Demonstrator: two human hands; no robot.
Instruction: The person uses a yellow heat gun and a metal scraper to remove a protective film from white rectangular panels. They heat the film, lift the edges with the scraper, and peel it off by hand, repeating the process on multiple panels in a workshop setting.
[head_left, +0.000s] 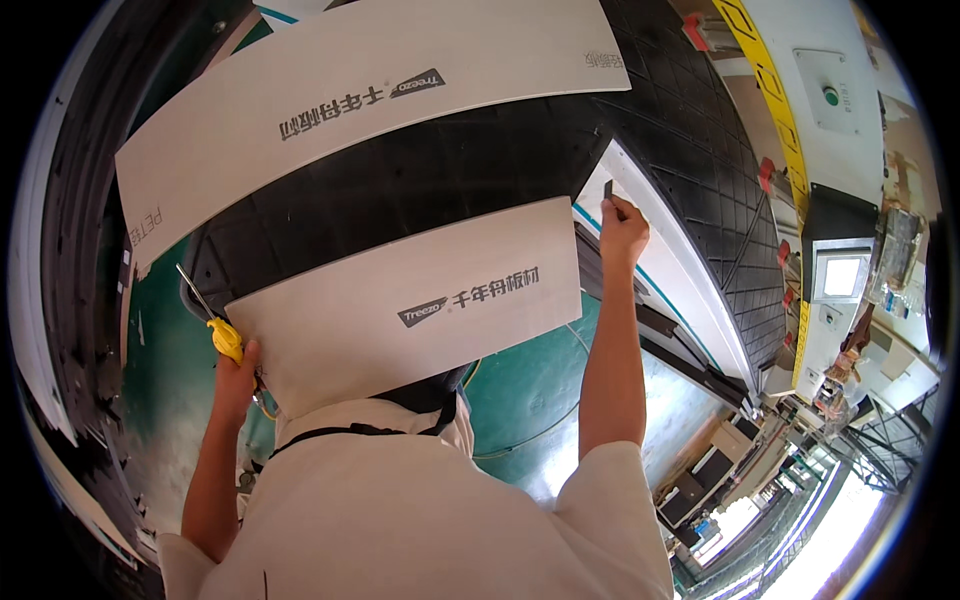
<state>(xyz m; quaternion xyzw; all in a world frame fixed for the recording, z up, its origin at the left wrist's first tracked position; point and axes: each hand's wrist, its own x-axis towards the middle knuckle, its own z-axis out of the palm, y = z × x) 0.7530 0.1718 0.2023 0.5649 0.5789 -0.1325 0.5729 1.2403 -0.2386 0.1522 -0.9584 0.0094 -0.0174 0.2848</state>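
My left hand [236, 377] is closed round a yellow air blow gun [226, 340] with a long thin metal nozzle pointing up and to the left. It is beside the left edge of a pale printed board [330, 335], which lies right in front of my body. On the right, my raised right hand [624, 232] pinches a small dark flat piece [608, 189]. What that piece is, I cannot make out. Behind it is a white panel [665, 262] with a teal strip along its edge.
A longer pale board [370, 95] lies farther off on the black table surface [400, 180]. To the right stands a machine with a yellow rail [782, 120], a green button [831, 96] and a small lit screen [840, 275]. Hose crosses the green floor [515, 385].
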